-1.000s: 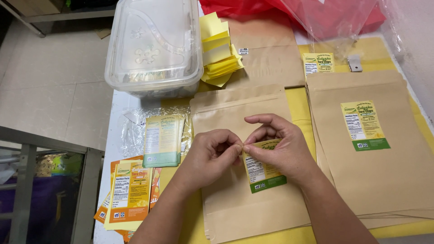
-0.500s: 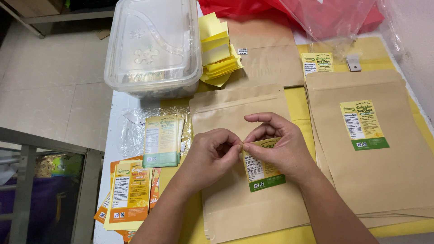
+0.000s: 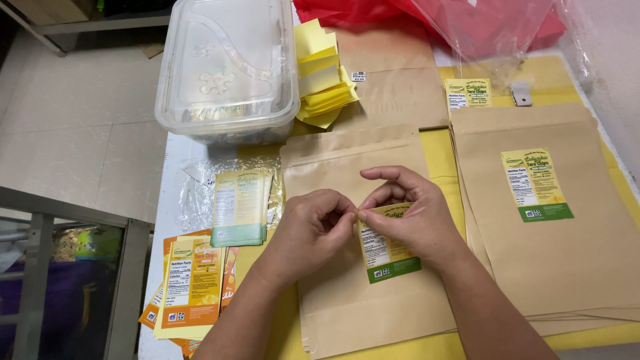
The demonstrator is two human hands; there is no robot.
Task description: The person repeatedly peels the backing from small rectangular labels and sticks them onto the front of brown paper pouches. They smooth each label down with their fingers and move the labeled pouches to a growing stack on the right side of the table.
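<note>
So both hands are pinched on the same sticker: left hand (image 3: 313, 223) and right hand (image 3: 407, 213) meet at its top corner, picking at the edge over a brown paper pouch (image 3: 360, 293) (more labelled pouches (image 3: 553, 220) lie to the right). Risk I see: the sticker (image 3: 388, 250) could crease, tear, or land crooked if the corner folds.

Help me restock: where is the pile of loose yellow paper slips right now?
In the head view the yellow paper slips lie at top centre, against the right side of the clear plastic tub, on the brown pouches behind both hands.
</note>
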